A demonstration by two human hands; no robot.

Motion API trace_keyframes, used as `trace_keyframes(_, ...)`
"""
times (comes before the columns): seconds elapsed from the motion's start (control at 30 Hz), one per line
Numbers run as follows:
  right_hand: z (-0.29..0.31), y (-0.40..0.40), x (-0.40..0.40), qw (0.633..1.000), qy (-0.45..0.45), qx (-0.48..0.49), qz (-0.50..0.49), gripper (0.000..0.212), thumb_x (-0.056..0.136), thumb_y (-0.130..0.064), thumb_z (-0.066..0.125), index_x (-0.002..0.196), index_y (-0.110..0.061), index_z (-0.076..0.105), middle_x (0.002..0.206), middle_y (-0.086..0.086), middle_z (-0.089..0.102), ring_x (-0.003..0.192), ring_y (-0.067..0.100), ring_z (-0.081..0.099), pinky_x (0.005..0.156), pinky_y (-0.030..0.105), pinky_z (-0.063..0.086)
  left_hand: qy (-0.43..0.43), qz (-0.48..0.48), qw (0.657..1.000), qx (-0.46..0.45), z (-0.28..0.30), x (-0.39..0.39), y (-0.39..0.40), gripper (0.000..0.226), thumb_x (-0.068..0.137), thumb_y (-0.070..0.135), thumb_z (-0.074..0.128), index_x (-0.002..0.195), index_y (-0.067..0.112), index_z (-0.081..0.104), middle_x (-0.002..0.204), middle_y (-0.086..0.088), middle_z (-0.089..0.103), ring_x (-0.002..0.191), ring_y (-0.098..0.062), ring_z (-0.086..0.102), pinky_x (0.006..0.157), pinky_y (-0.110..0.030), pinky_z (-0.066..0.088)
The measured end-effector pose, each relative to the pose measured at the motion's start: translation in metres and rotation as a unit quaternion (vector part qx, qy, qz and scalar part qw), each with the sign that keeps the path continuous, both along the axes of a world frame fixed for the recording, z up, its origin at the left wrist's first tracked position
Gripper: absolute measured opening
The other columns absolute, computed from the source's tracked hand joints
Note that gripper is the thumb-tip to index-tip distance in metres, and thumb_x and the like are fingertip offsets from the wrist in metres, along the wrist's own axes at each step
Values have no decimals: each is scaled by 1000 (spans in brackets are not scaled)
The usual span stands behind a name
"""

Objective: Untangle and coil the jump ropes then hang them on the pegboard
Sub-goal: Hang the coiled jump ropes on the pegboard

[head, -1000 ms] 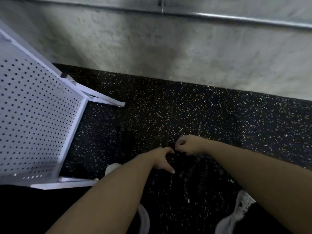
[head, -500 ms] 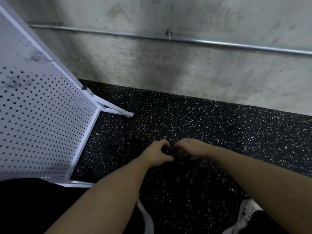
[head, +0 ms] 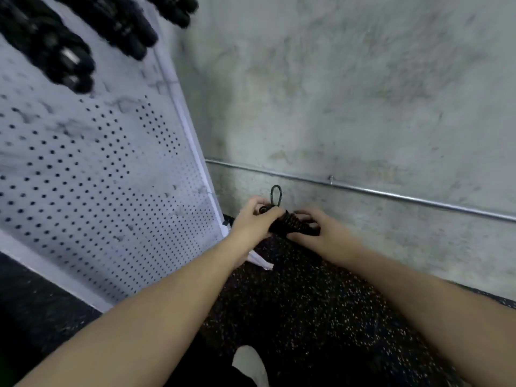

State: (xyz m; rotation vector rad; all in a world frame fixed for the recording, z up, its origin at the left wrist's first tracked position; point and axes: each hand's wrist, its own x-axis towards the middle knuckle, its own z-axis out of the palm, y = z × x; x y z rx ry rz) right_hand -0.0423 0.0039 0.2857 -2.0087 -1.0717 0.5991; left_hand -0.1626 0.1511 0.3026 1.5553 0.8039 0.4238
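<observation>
A black coiled jump rope is bundled between both my hands, in front of the wall near the floor. My left hand grips the bundle's left end, where a small rope loop sticks up. From the right, my right hand curls its fingers round the coils. The white pegboard stands to the left, tilted in view. Black coiled ropes hang on its upper part, blurred.
A grey concrete wall rises ahead, with a thin metal pipe running along it low down. Below lies black speckled rubber floor. My white shoe shows at the bottom. The pegboard's white foot juts out beside my left wrist.
My view has swung up from the floor. Both hands have lifted the rope bundle off the floor toward the wall, and the pegboard's hung ropes have come into view.
</observation>
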Motion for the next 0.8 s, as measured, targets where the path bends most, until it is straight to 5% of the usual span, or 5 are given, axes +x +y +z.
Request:
trace_keyframes(0.13, 69, 31, -33, 995, -42, 84, 26, 40, 87, -44, 74, 123, -42, 56, 117, -22, 61, 111, 0, 58, 102, 28, 44, -103, 77, 989, 67, 72, -44, 6, 24, 91, 31, 76, 109, 22, 61, 107, -1, 65, 92, -17, 70, 74, -32, 62)
trace_keyframes(0.3, 144, 60, -82, 977, -79, 185, 72, 34, 89, -43, 72, 114, -57, 54, 108, -40, 61, 102, -9, 61, 95, 33, 54, -206, 132, 962, 119, 139, -103, 14, 32, 90, 29, 76, 117, 28, 60, 113, 0, 66, 104, -20, 69, 87, -39, 62)
trace_keyframes(0.4, 187, 75, -112, 960, -111, 243, 87, 30, 90, -43, 68, 117, -51, 56, 104, -29, 66, 88, -2, 67, 83, 38, 59, -261, 155, 941, 150, 177, -132, 21, 33, 91, 21, 75, 119, 23, 58, 112, -2, 67, 100, -12, 70, 85, -35, 62)
trace_keyframes(0.53, 241, 92, -146, 932, -170, 304, 100, 34, 92, -47, 63, 125, -45, 56, 112, -27, 64, 101, -6, 62, 89, 28, 54, -327, 187, 907, 188, 229, -161, 31, 26, 94, 19, 72, 115, 23, 58, 106, 2, 67, 97, -12, 69, 81, -36, 61)
trace_keyframes(0.8, 300, 98, -185, 903, -243, 331, 125, 41, 90, -57, 57, 129, -45, 56, 121, -30, 62, 110, -6, 59, 97, 31, 52, -365, 208, 883, 211, 272, -201, 40, 21, 95, 27, 71, 106, 22, 55, 82, 16, 63, 86, -19, 65, 65, -36, 58)
